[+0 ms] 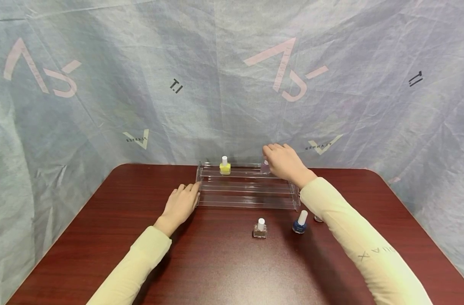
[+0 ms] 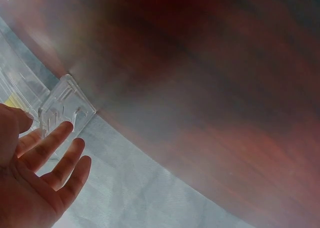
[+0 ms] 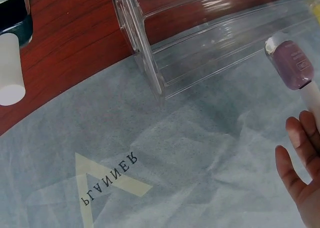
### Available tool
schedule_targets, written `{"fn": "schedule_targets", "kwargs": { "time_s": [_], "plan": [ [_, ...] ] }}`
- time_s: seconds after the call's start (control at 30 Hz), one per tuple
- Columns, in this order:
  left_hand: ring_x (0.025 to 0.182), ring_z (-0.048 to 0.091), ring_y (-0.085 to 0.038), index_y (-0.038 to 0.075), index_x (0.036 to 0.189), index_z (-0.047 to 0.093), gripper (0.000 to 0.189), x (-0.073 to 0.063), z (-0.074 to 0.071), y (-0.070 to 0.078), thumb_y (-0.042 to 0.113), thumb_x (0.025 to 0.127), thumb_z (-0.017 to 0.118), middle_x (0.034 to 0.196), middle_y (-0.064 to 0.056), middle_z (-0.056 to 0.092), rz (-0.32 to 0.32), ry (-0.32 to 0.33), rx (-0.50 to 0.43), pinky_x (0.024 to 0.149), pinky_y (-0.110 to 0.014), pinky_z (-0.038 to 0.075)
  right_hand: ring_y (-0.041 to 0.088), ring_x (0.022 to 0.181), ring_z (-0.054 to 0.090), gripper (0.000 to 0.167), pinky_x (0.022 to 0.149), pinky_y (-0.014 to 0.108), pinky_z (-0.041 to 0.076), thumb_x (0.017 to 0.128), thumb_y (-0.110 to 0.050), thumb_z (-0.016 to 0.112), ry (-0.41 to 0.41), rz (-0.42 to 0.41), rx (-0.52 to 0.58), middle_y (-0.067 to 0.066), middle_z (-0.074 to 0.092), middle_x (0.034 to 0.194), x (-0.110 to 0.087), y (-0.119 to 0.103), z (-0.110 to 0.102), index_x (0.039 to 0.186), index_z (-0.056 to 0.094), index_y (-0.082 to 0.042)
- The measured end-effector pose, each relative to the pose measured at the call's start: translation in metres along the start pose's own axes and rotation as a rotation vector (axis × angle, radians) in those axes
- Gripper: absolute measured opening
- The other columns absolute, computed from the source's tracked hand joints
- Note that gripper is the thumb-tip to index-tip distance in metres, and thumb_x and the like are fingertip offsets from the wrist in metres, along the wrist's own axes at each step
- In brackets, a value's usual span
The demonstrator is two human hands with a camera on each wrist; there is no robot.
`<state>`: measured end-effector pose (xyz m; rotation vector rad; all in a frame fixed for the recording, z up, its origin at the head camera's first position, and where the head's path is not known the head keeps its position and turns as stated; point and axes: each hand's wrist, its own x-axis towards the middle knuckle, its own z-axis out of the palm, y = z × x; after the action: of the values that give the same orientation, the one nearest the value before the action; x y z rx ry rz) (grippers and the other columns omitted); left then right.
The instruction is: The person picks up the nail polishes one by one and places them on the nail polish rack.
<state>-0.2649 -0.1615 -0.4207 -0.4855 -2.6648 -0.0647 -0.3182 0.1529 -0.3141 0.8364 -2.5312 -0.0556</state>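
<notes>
Purple bottle sits just beyond the fingers of your right hand, which pinch its cap; your left hand, loosely spread, is at the clear rack. Releasing the bottle tilted could topple it.

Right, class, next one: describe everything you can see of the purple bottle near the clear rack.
The purple bottle is small and rounded and looks like glass, muted purple in the body, with a shiny clear base and a long white cap. A marking on its side is too small to read. The right hand holds it by the cap, roughly upright, at the right part of the clear rack's top tier. Whether its base touches the rack is unclear.
</notes>
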Motion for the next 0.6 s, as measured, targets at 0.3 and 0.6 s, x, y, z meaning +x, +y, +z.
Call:
{"fn": "schedule_targets", "kwargs": {
  "time_s": [0.3,0.6],
  "plan": [
    [0.094,0.056,-0.030,0.008,0.126,0.051,0.035,0.000,-0.002,0.000,0.019,0.093,0.048,0.106,-0.009,0.064,0.002,0.005,-0.001,0.074,-0.041,0.047,0.022,0.072,0.051,0.008,0.061,0.032,0.033,0.090,-0.008,0.046,-0.020,0.002,0.002,0.004,0.056,0.078,0.008,0.002,0.004,0.084,0.050,-0.009],
    [0.095,0.056,-0.029,0.009,0.126,0.050,0.034,0.000,-0.002,0.001,0.019,0.093,0.047,0.107,-0.009,0.063,-0.001,-0.003,-0.008,0.074,-0.041,0.047,0.022,0.074,0.052,0.007,0.062,0.032,0.033,0.089,-0.007,0.048,-0.056,0.020,0.008,0.004,0.058,0.081,0.015,0.004,0.007,0.084,0.051,-0.010]
  ]
}}
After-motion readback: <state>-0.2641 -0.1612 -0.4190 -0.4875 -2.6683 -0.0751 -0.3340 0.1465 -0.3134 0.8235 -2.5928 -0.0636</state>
